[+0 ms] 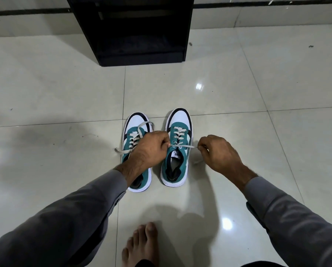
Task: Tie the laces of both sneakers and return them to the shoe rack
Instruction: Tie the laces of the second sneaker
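2 teal-and-white low-top sneakers with black trim stood side by side on the glossy pale tiled floor (65,93), toes toward the black open-fronted shoe rack (130,29). The right sneaker (177,145) was well short of the rack's base edge, with bare tile between them. The left sneaker (136,151) sat just beside it, a narrow strip of floor between their soles. Its loose off-white lace (142,130) trailed over the toe and out onto the tile on the side away from the right sneaker.

The left hand (151,147) was closed in a pinch on 1 end of the right sneaker's off-white lace (180,146), over the gap between the shoes. The right hand (219,151) pinched the other end, out past the right sneaker's outer side. The lace ran taut across the tongue between them. Grey sleeves (74,218) covered both forearms.

A bare foot (142,245) rested on the tile nearer the camera than the right sneaker. Open floor lay wide on both sides. The rack's lower shelf looked dark; contents could not be told.
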